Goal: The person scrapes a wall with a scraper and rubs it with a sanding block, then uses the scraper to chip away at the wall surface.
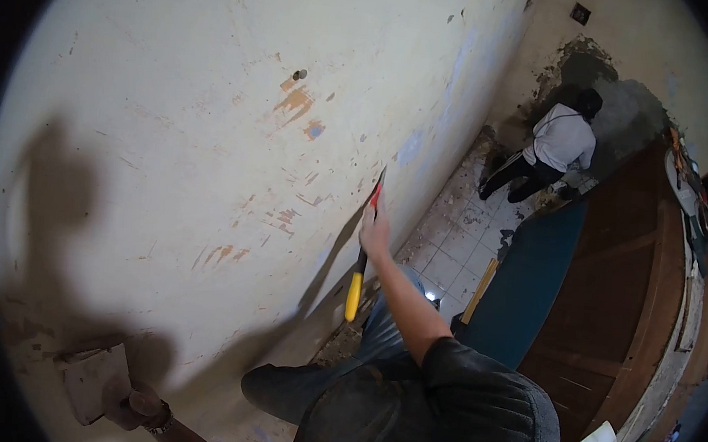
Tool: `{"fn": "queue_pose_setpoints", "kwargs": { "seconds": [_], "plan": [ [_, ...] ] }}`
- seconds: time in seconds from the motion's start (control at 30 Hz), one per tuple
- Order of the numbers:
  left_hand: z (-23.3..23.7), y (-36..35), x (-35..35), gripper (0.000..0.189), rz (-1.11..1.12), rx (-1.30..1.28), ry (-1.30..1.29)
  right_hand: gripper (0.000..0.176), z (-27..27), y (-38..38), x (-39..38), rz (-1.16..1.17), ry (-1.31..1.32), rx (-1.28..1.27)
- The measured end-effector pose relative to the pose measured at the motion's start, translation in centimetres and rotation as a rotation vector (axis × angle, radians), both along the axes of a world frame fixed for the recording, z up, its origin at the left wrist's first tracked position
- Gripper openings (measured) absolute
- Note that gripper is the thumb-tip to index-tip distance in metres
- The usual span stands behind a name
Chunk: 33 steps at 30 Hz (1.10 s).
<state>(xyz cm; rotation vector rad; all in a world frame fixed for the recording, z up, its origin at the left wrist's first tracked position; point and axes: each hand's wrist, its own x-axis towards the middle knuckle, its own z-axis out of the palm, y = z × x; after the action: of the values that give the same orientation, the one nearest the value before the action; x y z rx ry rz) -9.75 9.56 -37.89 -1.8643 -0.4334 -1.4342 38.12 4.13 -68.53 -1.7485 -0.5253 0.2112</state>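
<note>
My right hand (376,232) is wrapped round a scraper (354,297) with a red neck and a black and yellow handle. Its narrow metal blade points up at the pale wall (177,168) and appears to touch it. Scratches and patches of bare orange-brown show around the blade. At the lower left, my left hand (134,407) is closed on a dirty flat rectangular board (96,382), held close to the wall. Shadow hides part of those fingers and the way they grip it.
A person (563,141) in a white top bends by a grey plaster patch (628,117) on the far wall. A large brown and teal wooden panel (595,295) stands on my right. A yellowish wood strip (480,291) lies near the tiled floor (459,241).
</note>
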Motion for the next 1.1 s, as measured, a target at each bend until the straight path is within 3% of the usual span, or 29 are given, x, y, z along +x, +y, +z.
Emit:
{"fn": "queue_pose_setpoints", "kwargs": {
  "seconds": [0.03,0.1,0.17,0.23,0.3,0.4,0.5,0.6,0.67,0.73,0.87,1.1],
  "plan": [
    [0.1,0.0,0.1,0.045,-0.001,-0.002,-0.014,0.056,3.2,0.1,1.8,0.035,0.269,0.001],
    [0.5,0.0,1.0,0.042,0.017,0.042,0.000,0.055,3.8,-0.1,2.8,0.053,0.510,0.153],
    [0.4,-0.3,1.9,0.039,0.051,0.093,0.006,0.055,-1.3,0.0,1.1,0.064,0.359,0.171],
    [0.3,-0.6,2.1,0.038,0.059,0.074,0.015,0.054,-1.2,-1.1,-1.2,0.083,0.224,0.187],
    [1.0,-1.2,3.1,0.038,0.061,0.071,0.049,0.050,3.6,-3.3,-3.3,0.083,0.736,0.215],
    [1.6,-1.0,3.4,0.037,0.031,0.073,0.091,0.040,2.1,-4.4,2.0,0.234,0.609,0.096],
    [1.1,-0.8,3.3,0.037,0.013,0.079,0.071,0.034,3.3,-7.3,5.3,0.376,0.641,0.047],
    [0.6,-0.8,3.0,0.037,0.024,0.077,0.072,0.036,4.2,-9.0,4.1,0.349,0.792,0.082],
    [0.4,-0.7,2.6,0.038,0.027,0.073,0.092,0.056,2.9,-7.8,1.6,0.369,0.861,0.232],
    [0.1,-0.5,2.0,0.035,0.056,0.074,0.092,0.059,5.0,-6.6,-1.2,0.373,0.927,0.235],
    [0.4,-0.4,2.1,0.033,-0.064,-0.005,0.076,0.059,6.2,-4.4,-3.0,0.325,0.881,0.272],
    [1.0,-1.2,3.5,0.034,-0.016,0.000,0.137,0.057,6.5,-3.3,-3.9,0.270,0.850,0.194]
  ]
}}
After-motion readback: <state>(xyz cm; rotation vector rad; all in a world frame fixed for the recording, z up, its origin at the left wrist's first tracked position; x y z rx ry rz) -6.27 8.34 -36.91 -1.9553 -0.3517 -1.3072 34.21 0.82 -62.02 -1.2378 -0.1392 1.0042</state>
